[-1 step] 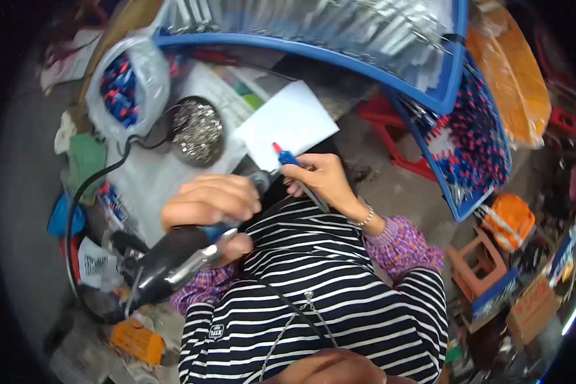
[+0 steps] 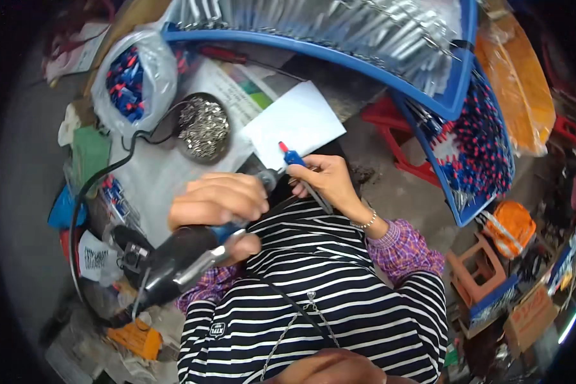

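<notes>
Gripping the driver (image 2: pixel 182 256) at 8 o'clock is the L hand (image 2: pixel 221 201), R hand (image 2: pixel 326 182) pinching blue-red pc (image 2: pixel 293 158) approx 12 o'clock; only the view's shifted slightly, so work's prob mid-step.

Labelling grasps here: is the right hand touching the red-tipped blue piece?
Touching: in the head view, the right hand grips the blue piece, thumb against it.

Moderate light is reaching the middle of the frame; the corners are falling to black. The white sheet (image 2: pixel 294 121) is reflecting strongly near centre. Highlights are showing on the black power tool (image 2: pixel 182 253), lower left. Motion blur is softening the left hand (image 2: pixel 219 203). Lens distortion is bowing the blue tray (image 2: pixel 453 102) at the top. A bright streak (image 2: pixel 570 323) is glaring at lower right.
</notes>
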Demonstrator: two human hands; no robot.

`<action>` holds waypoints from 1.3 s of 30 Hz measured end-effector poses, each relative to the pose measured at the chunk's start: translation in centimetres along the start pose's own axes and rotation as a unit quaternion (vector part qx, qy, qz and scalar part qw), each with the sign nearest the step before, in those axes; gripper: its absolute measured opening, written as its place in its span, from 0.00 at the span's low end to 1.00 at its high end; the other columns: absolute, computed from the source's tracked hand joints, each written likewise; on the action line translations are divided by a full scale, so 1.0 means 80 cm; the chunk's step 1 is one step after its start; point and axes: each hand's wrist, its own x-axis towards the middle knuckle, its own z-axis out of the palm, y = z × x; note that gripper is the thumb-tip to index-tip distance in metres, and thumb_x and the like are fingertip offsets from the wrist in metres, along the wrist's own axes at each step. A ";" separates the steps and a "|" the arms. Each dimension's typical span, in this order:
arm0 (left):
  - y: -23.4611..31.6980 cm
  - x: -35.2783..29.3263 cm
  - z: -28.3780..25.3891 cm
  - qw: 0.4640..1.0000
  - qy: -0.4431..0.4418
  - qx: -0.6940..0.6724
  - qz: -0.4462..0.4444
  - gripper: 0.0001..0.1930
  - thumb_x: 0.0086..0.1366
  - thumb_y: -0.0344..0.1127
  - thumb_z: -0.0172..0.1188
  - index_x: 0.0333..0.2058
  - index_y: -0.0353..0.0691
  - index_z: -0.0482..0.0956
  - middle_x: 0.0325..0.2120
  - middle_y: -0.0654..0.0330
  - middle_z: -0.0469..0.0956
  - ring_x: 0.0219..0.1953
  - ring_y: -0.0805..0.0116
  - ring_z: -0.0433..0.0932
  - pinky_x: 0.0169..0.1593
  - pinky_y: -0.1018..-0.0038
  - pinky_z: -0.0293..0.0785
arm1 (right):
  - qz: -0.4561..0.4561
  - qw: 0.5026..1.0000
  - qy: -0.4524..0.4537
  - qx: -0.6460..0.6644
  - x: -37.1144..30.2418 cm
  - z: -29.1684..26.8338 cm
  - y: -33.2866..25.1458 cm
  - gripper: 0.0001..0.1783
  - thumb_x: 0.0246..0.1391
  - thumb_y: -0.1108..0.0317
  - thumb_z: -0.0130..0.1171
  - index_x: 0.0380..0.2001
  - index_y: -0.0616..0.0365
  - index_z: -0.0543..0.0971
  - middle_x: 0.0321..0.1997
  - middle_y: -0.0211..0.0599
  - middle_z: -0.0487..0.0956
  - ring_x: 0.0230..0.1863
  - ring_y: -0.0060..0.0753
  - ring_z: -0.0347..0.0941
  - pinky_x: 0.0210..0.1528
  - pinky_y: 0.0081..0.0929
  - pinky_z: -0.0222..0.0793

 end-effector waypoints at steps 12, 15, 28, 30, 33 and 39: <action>-0.007 0.012 0.001 0.998 -0.039 0.024 0.033 0.23 0.57 0.39 0.65 0.36 0.39 0.57 0.22 0.52 0.74 0.21 0.59 0.78 0.22 0.66 0.77 | 0.016 1.000 0.002 0.009 0.000 0.005 0.002 0.10 0.54 0.67 0.60 0.31 0.66 0.79 0.21 0.34 0.78 0.15 0.14 0.69 0.14 0.11 0.61; -0.007 0.011 0.005 0.999 -0.015 0.028 0.024 0.22 0.56 0.36 0.66 0.36 0.38 0.58 0.22 0.53 0.74 0.20 0.59 0.78 0.23 0.65 0.78 | 0.008 1.000 0.002 0.014 0.000 0.005 0.002 0.11 0.53 0.66 0.60 0.28 0.66 0.80 0.19 0.33 0.78 0.14 0.14 0.69 0.14 0.11 0.61; -0.010 0.027 0.028 0.999 -0.043 0.023 0.003 0.19 0.48 0.23 0.66 0.32 0.36 0.62 0.20 0.51 0.75 0.17 0.60 0.76 0.23 0.65 0.77 | -0.007 1.000 0.022 0.016 -0.003 0.010 0.004 0.12 0.52 0.64 0.61 0.23 0.64 0.80 0.15 0.28 0.76 0.13 0.12 0.68 0.13 0.12 0.60; -0.005 0.028 0.028 0.998 -0.046 0.033 0.002 0.20 0.47 0.23 0.66 0.33 0.36 0.62 0.20 0.51 0.75 0.18 0.60 0.76 0.24 0.65 0.77 | -0.011 1.000 0.016 0.015 -0.003 0.013 0.003 0.12 0.52 0.64 0.61 0.23 0.64 0.80 0.15 0.28 0.75 0.13 0.12 0.68 0.12 0.12 0.60; -0.010 0.026 0.027 0.998 -0.042 0.038 0.000 0.21 0.46 0.22 0.66 0.34 0.36 0.62 0.20 0.51 0.75 0.18 0.59 0.77 0.24 0.65 0.78 | -0.007 1.000 0.015 0.002 -0.003 0.009 0.006 0.11 0.53 0.66 0.60 0.26 0.64 0.80 0.17 0.28 0.77 0.14 0.11 0.67 0.13 0.11 0.60; -0.008 0.026 0.022 0.995 -0.073 0.073 -0.011 0.20 0.54 0.28 0.62 0.36 0.40 0.56 0.21 0.52 0.74 0.18 0.60 0.77 0.23 0.66 0.78 | -0.014 1.000 0.005 -0.010 -0.003 0.006 0.005 0.09 0.55 0.67 0.59 0.28 0.63 0.80 0.20 0.28 0.78 0.15 0.10 0.67 0.14 0.09 0.59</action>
